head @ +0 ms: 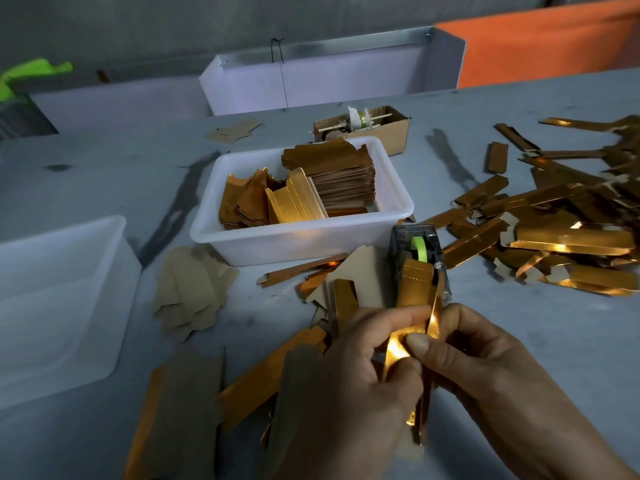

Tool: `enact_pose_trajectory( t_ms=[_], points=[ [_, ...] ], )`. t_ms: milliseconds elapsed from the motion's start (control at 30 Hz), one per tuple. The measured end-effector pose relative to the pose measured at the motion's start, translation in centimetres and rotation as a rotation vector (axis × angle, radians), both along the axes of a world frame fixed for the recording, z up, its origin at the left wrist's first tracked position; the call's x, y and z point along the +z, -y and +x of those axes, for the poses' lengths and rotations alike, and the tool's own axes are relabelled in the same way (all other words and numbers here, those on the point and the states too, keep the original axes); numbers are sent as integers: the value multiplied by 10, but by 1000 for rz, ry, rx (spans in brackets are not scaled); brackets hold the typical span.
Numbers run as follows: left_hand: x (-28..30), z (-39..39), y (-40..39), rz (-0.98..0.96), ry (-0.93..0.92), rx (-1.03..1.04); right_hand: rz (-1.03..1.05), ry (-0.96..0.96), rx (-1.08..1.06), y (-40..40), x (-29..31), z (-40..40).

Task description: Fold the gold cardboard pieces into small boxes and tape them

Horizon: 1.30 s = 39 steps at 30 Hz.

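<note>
Both my hands hold one gold cardboard piece upright in front of me, partly folded along its creases. My left hand grips its lower left side with curled fingers. My right hand pinches its right flap, thumb pressed on the shiny gold face. Just behind the piece stands a dark tape dispenser with a green roll. The lower end of the piece is hidden between my hands.
A white tub holds stacked flat gold blanks. Folded gold boxes lie in a pile at the right. Loose blanks lie brown side up at the left and under my hands. A translucent bin stands at the far left, a small carton behind the tub.
</note>
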State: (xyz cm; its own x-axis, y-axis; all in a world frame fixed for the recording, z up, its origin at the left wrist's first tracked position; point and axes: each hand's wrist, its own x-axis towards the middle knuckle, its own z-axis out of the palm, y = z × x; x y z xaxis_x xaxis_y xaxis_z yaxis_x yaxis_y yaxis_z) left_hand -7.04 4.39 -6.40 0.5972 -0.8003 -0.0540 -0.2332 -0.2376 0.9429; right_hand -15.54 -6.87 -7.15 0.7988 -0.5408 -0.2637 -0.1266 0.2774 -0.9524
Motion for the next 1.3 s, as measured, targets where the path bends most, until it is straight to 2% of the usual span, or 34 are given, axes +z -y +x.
enact_pose_trajectory(
  t_ms=[133, 300, 400, 867, 1033, 1100, 1167, 1233, 1300],
  points=[
    [0, 0, -2, -40, -146, -54, -3, 0, -5, 4, -1, -1],
    [-5, 6, 1, -92, -228, -42, 123, -5, 100, 9, -7, -2],
    [-8, 10, 0, -49, -234, -68, 132, -10, 75, 17, -5, -3],
    [-14, 9, 2, -1, -237, -72, -218, -45, -95, 20, -5, 3],
    [-22, 12, 6, 1, -264, 50, -173, -64, -98, 24, 2, 3],
    [-26, 14, 9, -11, -240, 158, -232, -112, -200, 37, 1, 0],
    [-30, 17, 13, -37, -234, 247, -381, -214, -318, 51, -1, -1],
    [-32, 17, 19, -55, -242, 291, -483, -330, -282, 56, -4, 1],
    [-34, 14, 26, -81, -253, 299, -476, -390, -190, 57, -12, 5]
  ],
)
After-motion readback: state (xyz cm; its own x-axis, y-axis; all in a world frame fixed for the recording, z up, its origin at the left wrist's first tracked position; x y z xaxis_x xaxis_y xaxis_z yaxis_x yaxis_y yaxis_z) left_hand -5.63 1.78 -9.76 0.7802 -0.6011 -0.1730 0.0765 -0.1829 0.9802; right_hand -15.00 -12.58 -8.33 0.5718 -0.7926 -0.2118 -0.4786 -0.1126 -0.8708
